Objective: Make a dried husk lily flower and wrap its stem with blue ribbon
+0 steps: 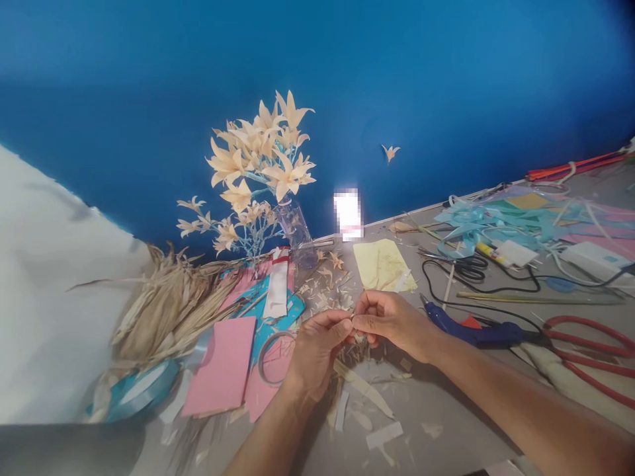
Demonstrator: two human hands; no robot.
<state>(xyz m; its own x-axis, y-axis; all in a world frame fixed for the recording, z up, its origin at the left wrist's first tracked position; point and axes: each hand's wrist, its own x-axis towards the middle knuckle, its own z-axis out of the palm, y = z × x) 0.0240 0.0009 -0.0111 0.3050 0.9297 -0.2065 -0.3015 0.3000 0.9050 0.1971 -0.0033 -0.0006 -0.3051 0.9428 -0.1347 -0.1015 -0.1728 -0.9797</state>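
My left hand (317, 344) and my right hand (389, 320) meet over the grey table (446, 410), fingertips pinched together on a tiny pale piece I cannot make out. Both hands are closed. Dried husk scraps (330, 294) lie just behind them, and a long pale husk strip (364, 390) lies below them. A blue glue gun (476, 330) rests right of my right hand. A clear tape ring (272, 357) sits left of my left hand.
A clear bottle (297, 231) holds cream husk flowers (262, 158) against the blue wall. Dried husks (163, 311), pink paper (223, 363), a blue ribbon roll (141, 390), a yellow sheet (381, 264), scissors (466, 268), red-handled shears (590, 357) and light blue ribbon (476, 221) crowd the table.
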